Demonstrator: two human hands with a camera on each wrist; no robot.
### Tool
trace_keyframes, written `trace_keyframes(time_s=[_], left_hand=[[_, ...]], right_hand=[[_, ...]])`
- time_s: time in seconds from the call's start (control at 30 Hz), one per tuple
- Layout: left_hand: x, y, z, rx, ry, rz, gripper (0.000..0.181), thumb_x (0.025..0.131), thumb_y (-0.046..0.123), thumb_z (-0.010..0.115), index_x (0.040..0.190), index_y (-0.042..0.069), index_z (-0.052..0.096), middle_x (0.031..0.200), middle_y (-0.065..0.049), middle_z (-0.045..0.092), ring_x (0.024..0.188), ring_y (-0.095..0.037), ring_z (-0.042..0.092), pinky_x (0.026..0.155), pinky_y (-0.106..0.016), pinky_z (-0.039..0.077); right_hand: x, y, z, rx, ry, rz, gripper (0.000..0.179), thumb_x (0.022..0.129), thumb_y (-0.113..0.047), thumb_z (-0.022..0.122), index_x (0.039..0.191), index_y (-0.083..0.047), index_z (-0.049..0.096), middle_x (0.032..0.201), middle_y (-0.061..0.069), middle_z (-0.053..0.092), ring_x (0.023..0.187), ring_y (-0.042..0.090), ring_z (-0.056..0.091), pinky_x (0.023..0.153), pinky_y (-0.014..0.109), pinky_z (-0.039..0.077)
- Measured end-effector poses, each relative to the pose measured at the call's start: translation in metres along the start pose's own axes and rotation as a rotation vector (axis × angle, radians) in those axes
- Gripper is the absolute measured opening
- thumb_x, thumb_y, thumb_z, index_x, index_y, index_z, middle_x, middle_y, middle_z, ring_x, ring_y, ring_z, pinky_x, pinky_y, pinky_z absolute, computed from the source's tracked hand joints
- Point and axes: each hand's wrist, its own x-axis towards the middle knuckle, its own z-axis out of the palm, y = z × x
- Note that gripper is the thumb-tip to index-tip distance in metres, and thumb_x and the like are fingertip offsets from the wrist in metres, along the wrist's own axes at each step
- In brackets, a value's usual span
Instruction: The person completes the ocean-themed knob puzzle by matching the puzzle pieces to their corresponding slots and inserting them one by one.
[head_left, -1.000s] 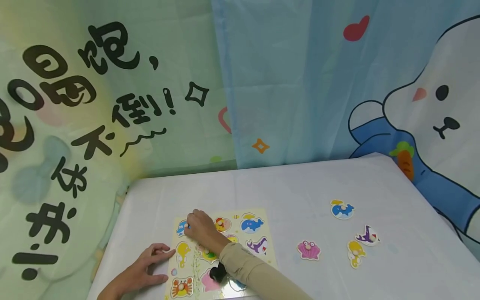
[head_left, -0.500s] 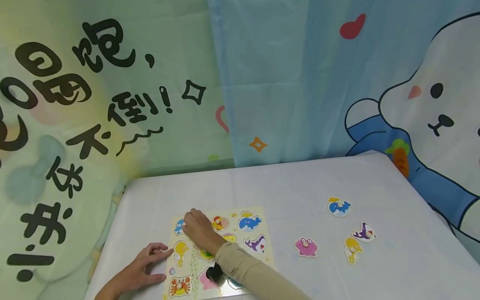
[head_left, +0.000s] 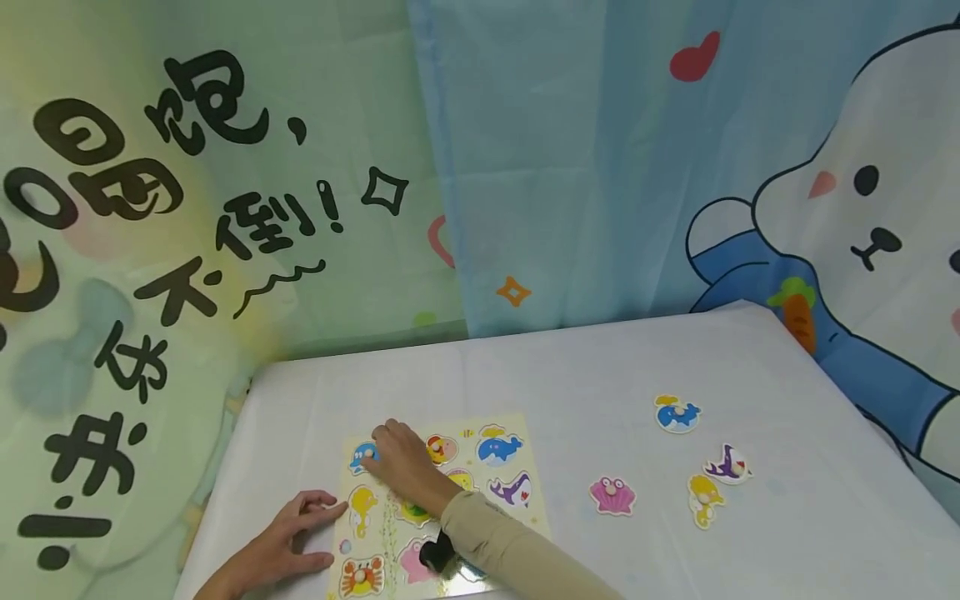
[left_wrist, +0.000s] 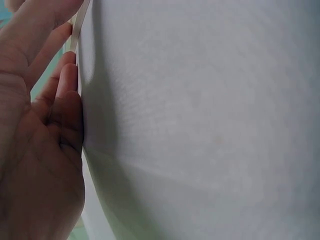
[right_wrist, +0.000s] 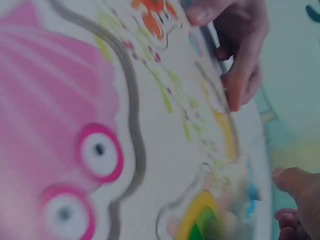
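Note:
A cream puzzle board point(head_left: 438, 422) of sea animals lies on the white table. At its left edge my left hand point(head_left: 281, 542) rests, with thumb and fingertips touching the edge and the fingers fairly straight. My right hand point(head_left: 405, 467) reaches across the board to the upper left corner. There a blue sea-animal piece point(head_left: 364, 457) with a small knob sits beside the fingers. In the right wrist view the right fingers point(right_wrist: 297, 187) stand a little apart from the blue piece point(right_wrist: 252, 192). Near them show a yellow seahorse point(head_left: 362, 510) and an orange crab piece point(head_left: 362, 577).
To the right lie loose pieces: a pink shell point(head_left: 612, 497), a blue whale point(head_left: 677, 414), a purple-and-white sea animal point(head_left: 727, 465) and a yellow seahorse point(head_left: 705, 502). The right sleeve point(head_left: 517, 542) and a dark wrist device point(head_left: 435, 552) cover part of the board.
My right hand has drawn slightly right and off the blue piece, whose knob now shows more fully. My left hand stays at the board's edge. The head view has shifted a little.

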Motion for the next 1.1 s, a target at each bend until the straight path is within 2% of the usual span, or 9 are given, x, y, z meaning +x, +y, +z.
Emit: trace_keyframes(time_s=[0.1, 0.33, 0.43, 0.53, 0.73, 0.8, 0.9, 1.03, 1.1], left_hand=[[-0.003, 0.0, -0.001, 0.008, -0.003, -0.023, 0.059, 0.082, 0.031, 0.077, 0.135, 0.013, 0.058, 0.125, -0.003, 0.051, 0.113, 0.005, 0.037, 0.09, -0.021, 0.038], [-0.003, 0.003, -0.012, 0.039, -0.034, -0.072, 0.06, 0.081, 0.035, 0.076, 0.135, 0.017, 0.058, 0.126, -0.005, 0.05, 0.112, 0.005, 0.035, 0.088, -0.023, 0.039], [-0.003, 0.004, -0.01, 0.024, -0.032, -0.078, 0.06, 0.081, 0.035, 0.077, 0.135, 0.017, 0.058, 0.126, -0.005, 0.05, 0.112, 0.005, 0.035, 0.089, -0.022, 0.038], [-0.002, 0.006, -0.005, 0.004, -0.021, -0.063, 0.06, 0.081, 0.033, 0.077, 0.135, 0.016, 0.058, 0.125, -0.006, 0.05, 0.112, 0.003, 0.036, 0.089, -0.021, 0.038], [-0.001, 0.003, 0.003, -0.003, -0.026, -0.08, 0.06, 0.081, 0.036, 0.076, 0.135, 0.017, 0.058, 0.126, -0.003, 0.05, 0.113, 0.004, 0.037, 0.092, -0.02, 0.037], [-0.001, 0.002, 0.004, -0.009, -0.034, -0.093, 0.06, 0.082, 0.038, 0.075, 0.136, 0.018, 0.058, 0.127, -0.002, 0.05, 0.113, 0.005, 0.036, 0.093, -0.019, 0.037], [0.0, 0.0, 0.004, -0.013, -0.045, -0.069, 0.06, 0.083, 0.038, 0.074, 0.136, 0.016, 0.057, 0.127, -0.004, 0.05, 0.114, 0.001, 0.038, 0.093, -0.02, 0.037], [0.001, -0.001, 0.002, 0.011, -0.015, -0.023, 0.06, 0.082, 0.036, 0.075, 0.135, 0.014, 0.058, 0.126, -0.005, 0.051, 0.113, -0.003, 0.04, 0.092, -0.022, 0.038], [0.0, -0.001, 0.0, 0.012, 0.01, -0.014, 0.06, 0.081, 0.033, 0.077, 0.134, 0.013, 0.059, 0.125, -0.005, 0.052, 0.113, -0.004, 0.041, 0.091, -0.021, 0.038]], right_hand=[[-0.01, 0.002, -0.01, 0.06, 0.015, 0.013, 0.039, 0.087, -0.038, 0.071, 0.112, -0.008, 0.068, 0.089, -0.002, 0.058, 0.077, 0.008, 0.049, 0.07, 0.018, 0.045], [-0.035, 0.009, -0.038, 0.173, 0.01, -0.005, 0.039, 0.087, -0.034, 0.072, 0.114, -0.007, 0.069, 0.08, -0.003, 0.055, 0.069, 0.003, 0.043, 0.061, 0.014, 0.037], [-0.05, 0.021, -0.048, 0.209, 0.009, -0.046, 0.034, 0.087, -0.03, 0.071, 0.113, -0.007, 0.07, 0.078, -0.001, 0.054, 0.066, 0.002, 0.038, 0.06, 0.015, 0.035], [-0.075, 0.041, -0.055, 0.255, -0.003, -0.099, 0.03, 0.087, -0.026, 0.071, 0.11, -0.006, 0.07, 0.076, 0.0, 0.052, 0.067, 0.0, 0.035, 0.062, 0.015, 0.035], [-0.135, 0.098, -0.075, 0.369, -0.02, -0.195, 0.024, 0.087, -0.019, 0.071, 0.106, -0.006, 0.069, 0.074, -0.007, 0.049, 0.068, -0.004, 0.038, 0.063, 0.014, 0.038], [-0.153, 0.121, -0.083, 0.39, 0.016, -0.23, 0.02, 0.087, -0.016, 0.071, 0.104, -0.007, 0.069, 0.075, -0.01, 0.05, 0.069, -0.005, 0.041, 0.062, 0.014, 0.04], [-0.172, 0.16, -0.102, 0.371, 0.095, -0.263, 0.018, 0.083, -0.01, 0.073, 0.101, -0.006, 0.069, 0.077, -0.012, 0.053, 0.07, -0.005, 0.045, 0.06, 0.015, 0.044], [-0.171, 0.223, -0.14, 0.255, 0.237, -0.152, 0.022, 0.081, -0.004, 0.074, 0.102, -0.004, 0.069, 0.079, -0.01, 0.056, 0.07, -0.004, 0.047, 0.06, 0.016, 0.045], [-0.164, 0.255, -0.16, 0.179, 0.297, -0.031, 0.024, 0.083, -0.005, 0.073, 0.106, -0.003, 0.068, 0.083, -0.004, 0.058, 0.073, -0.004, 0.047, 0.062, 0.014, 0.044]])
